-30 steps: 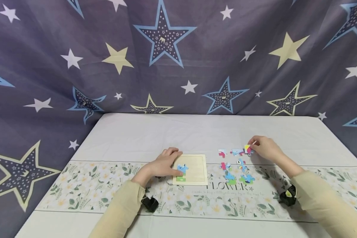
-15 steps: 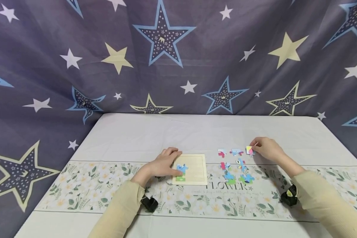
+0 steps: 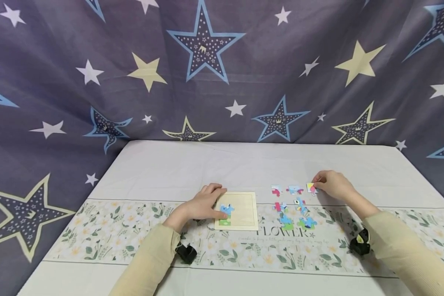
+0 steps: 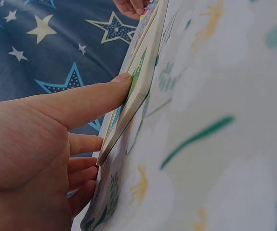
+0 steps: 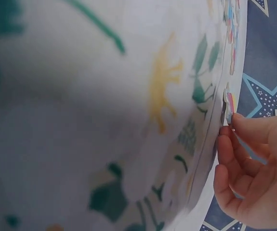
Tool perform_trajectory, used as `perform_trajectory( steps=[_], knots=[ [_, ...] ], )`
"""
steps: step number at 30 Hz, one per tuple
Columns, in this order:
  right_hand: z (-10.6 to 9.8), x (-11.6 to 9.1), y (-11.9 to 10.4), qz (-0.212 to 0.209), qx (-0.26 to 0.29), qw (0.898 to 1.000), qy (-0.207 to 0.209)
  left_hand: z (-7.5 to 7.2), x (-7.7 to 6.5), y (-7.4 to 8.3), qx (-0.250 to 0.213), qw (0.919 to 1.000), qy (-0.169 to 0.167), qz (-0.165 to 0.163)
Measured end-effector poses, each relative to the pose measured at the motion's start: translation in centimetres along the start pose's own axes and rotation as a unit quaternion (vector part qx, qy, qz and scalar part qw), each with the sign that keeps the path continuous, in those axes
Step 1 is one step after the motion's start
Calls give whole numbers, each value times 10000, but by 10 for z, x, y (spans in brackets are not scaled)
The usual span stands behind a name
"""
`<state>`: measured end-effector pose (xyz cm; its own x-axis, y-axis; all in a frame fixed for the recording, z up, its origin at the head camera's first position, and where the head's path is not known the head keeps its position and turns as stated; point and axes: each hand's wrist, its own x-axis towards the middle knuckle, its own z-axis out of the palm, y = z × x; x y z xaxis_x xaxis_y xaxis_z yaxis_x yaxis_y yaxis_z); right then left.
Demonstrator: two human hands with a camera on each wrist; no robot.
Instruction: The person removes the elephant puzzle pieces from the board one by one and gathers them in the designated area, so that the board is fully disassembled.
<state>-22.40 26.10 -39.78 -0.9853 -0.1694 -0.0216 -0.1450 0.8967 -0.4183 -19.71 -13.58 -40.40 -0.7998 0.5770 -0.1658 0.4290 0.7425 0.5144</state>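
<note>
In the head view my right hand (image 3: 334, 186) pinches a yellow, pink and light-blue jigsaw piece (image 3: 311, 188) between thumb and fingertips. That piece (image 5: 230, 102) sits low over the cloth in the right wrist view; contact is unclear. My left hand (image 3: 201, 204) rests at the left side of a square wooden puzzle tray (image 3: 246, 228). Its straight thumb (image 4: 104, 94) lies over the rim, and the other fingers reach along the tray's edge. Inside the tray, a blue-and-green group of joined pieces (image 3: 226, 209) fills the left part, partly behind the thumb.
Several loose jigsaw pieces (image 3: 286, 221) lie in rough rows right of the tray, among them a pink-and-white one (image 3: 276, 190) and a blue-pink one (image 3: 294, 189). A white cloth with a floral band (image 3: 244, 257) covers the table. Behind hangs a starry curtain (image 3: 222, 94).
My right hand has shifted the pinched piece slightly right and nearer, turning it a little away from the neighbouring blue-pink piece. The left hand and the tray stay put.
</note>
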Motion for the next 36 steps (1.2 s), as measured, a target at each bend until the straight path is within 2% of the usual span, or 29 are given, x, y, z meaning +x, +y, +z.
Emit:
perform_trajectory(
  steps=[12, 25, 30, 36],
  knots=[
    [1, 0, 1, -129, -44, 9999, 72, -1, 1, 0, -27, 10000, -5, 45],
    [1, -1, -3, -53, 8, 9999, 97, 0, -1, 0, -20, 10000, -57, 21],
    [1, 0, -12, -156, 3, 9998, 143, 0, 0, -2, -99, 9999, -89, 54],
    [7, 4, -36, -464, 65, 9988, 124, -1, -2, -4, -213, 9997, -110, 84]
  ],
)
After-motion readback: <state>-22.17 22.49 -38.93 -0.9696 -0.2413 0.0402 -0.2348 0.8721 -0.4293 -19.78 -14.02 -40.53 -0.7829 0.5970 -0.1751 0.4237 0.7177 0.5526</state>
